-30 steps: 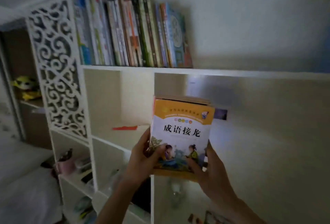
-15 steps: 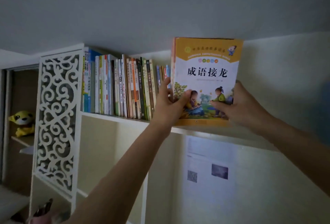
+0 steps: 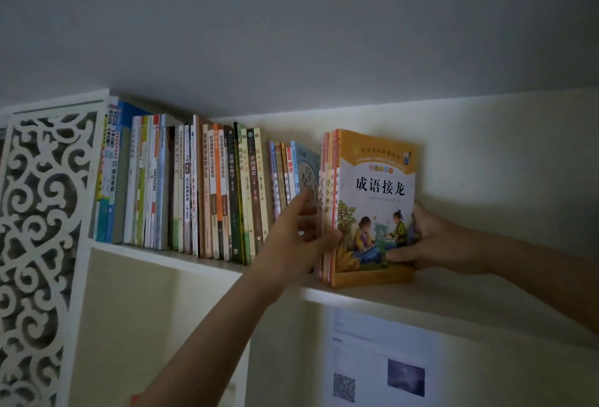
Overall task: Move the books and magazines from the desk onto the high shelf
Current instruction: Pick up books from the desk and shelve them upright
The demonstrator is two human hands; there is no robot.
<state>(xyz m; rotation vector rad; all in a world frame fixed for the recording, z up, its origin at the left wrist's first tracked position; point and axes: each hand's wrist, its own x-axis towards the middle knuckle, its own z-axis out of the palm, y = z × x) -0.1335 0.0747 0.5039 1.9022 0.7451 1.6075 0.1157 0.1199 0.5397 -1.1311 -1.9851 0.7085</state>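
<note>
Both my arms reach up and forward to the high shelf (image 3: 421, 296). My left hand (image 3: 298, 238) grasps the left side of a small stack of books (image 3: 369, 208), thumb curled onto the front cover near the lower left corner, fingers going round the spines and out of sight behind them. My right hand (image 3: 431, 241) grasps the stack's right edge — thumb lying across the lower front cover, fingers wrapped behind. The left forearm rises steeply from the bottom of the view; the right comes in nearly level from the right side.

The stack stands upright on the shelf board, its bottom edge resting on the board close to the front lip, front cover facing me. I count about four thin orange-and-red spines at its left side, though the dim light makes the exact number uncertain. The front cover shows two children reading under a tree.

To the left stands the row of shelved books (image 3: 194, 189), upright spines packed from the carved white side panel (image 3: 42, 244) to a pale blue book that leans right, just behind my left hand. There are too many to count surely — roughly thirty. A narrow gap separates that leaning book from my stack.

To the right of the stack the board runs on bare toward the wall (image 3: 502, 163). Below the shelf, one printed sheet (image 3: 382, 358) is fixed to the back panel.
</note>
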